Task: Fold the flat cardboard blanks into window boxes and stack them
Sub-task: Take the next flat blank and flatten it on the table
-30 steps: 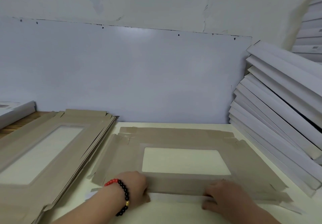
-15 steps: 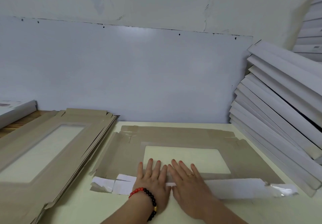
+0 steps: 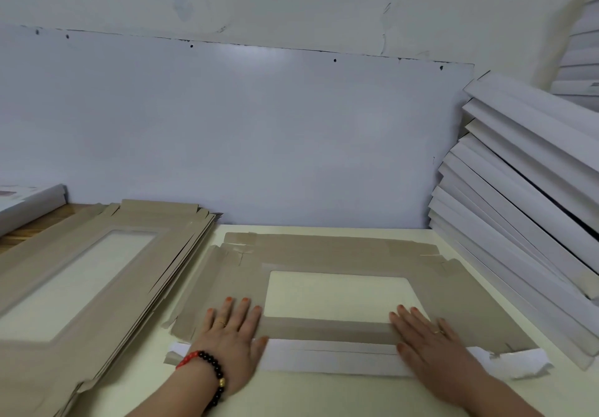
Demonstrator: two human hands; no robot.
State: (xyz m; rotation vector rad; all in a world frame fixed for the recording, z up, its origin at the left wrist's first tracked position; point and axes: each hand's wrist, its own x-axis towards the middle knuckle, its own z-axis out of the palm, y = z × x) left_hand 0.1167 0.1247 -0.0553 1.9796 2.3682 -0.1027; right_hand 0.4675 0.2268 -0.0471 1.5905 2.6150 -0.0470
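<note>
A flat grey-brown cardboard blank [image 3: 340,254] with a rectangular window lies on the cream table in front of me. Its near flap [image 3: 327,360] is folded over, white side up. My left hand [image 3: 228,342], with a bead bracelet on the wrist, presses flat on the fold's left end. My right hand [image 3: 431,348] presses flat on its right end. All fingers are straight. A stack of flat blanks [image 3: 81,274] lies at the left. Folded white boxes [image 3: 525,209] lean in a pile at the right.
A pale wall panel [image 3: 259,137] rises right behind the table. A white box [image 3: 29,202] sits on a wooden surface at the far left. More white boxes [image 3: 580,60] tower at the top right. Bare cream table [image 3: 324,397] lies near me.
The near flap was folded over onto the blank. My hands pressed it together at the middle, then slid apart along the crease to its two ends.
</note>
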